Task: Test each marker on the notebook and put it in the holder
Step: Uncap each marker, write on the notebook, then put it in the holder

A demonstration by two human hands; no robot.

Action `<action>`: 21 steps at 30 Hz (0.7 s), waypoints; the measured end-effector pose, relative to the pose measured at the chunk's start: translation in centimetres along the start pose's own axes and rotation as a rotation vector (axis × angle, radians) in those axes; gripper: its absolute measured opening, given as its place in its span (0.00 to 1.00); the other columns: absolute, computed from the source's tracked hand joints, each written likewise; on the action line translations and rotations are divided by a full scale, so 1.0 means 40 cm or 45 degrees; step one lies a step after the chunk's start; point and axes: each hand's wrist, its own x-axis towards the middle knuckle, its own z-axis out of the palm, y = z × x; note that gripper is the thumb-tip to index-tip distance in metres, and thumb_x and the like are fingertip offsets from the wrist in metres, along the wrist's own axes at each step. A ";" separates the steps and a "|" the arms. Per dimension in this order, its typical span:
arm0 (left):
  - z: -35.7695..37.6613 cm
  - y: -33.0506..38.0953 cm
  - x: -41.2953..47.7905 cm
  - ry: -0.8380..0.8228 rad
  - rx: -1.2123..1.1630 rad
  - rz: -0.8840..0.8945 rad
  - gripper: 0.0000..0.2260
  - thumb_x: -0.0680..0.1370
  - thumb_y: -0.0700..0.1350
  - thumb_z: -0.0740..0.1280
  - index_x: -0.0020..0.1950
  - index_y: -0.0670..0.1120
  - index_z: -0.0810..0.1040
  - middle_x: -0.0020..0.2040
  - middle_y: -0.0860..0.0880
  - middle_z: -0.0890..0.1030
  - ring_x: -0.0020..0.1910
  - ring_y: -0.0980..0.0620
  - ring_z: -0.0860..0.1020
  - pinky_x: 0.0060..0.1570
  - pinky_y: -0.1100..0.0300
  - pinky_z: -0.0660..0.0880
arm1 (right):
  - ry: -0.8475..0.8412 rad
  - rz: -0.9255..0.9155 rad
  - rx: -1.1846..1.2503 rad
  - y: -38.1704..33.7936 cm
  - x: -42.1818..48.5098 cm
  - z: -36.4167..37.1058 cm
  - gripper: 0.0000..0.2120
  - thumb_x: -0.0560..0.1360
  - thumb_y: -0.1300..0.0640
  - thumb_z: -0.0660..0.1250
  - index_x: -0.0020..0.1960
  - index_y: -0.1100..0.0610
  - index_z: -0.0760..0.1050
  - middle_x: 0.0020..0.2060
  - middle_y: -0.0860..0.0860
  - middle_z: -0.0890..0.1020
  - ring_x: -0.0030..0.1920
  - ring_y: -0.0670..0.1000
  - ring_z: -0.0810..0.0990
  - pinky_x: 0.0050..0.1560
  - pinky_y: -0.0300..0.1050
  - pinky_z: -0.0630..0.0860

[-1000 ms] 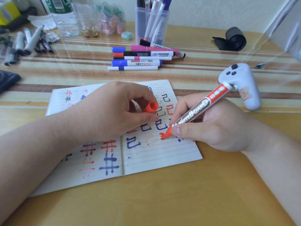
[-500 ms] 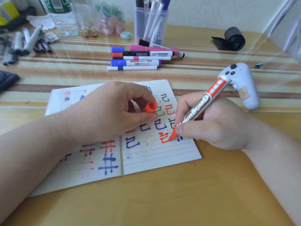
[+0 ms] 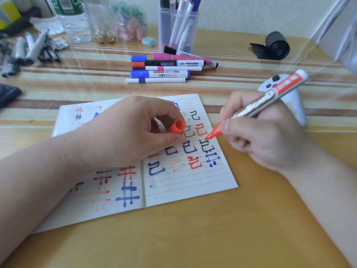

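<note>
An open lined notebook (image 3: 189, 182) lies on the table, covered in red, blue and black test marks. My left hand (image 3: 123, 132) rests on it and pinches an orange-red marker cap (image 3: 177, 126) between thumb and fingers. My right hand (image 3: 264, 138) grips an uncapped orange-red whiteboard marker (image 3: 268, 99), tip lifted just off the right page and pointing toward the cap. A fresh red mark (image 3: 195, 162) sits lower on that page. The clear holder (image 3: 177, 29) at the back holds several markers. Several capped markers (image 3: 164, 68) lie in a row in front of it.
A white controller (image 3: 289, 99) lies behind my right hand. A black roll (image 3: 276, 45) is at the back right. Grey pens (image 3: 29, 51) are piled at the back left, next to a water bottle (image 3: 73, 18), a clear jar (image 3: 131, 24) and a small teal eraser (image 3: 148, 41).
My right hand has lifted the marker tip off the fresh red mark and moved it up toward the cap. My left hand has stayed put with the cap.
</note>
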 end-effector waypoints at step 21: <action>-0.014 -0.006 -0.005 0.077 0.081 0.132 0.05 0.72 0.52 0.76 0.46 0.61 0.83 0.39 0.63 0.81 0.43 0.58 0.80 0.42 0.71 0.73 | 0.038 -0.103 0.278 -0.013 -0.009 0.032 0.08 0.68 0.53 0.70 0.43 0.58 0.82 0.28 0.55 0.78 0.26 0.52 0.73 0.25 0.35 0.66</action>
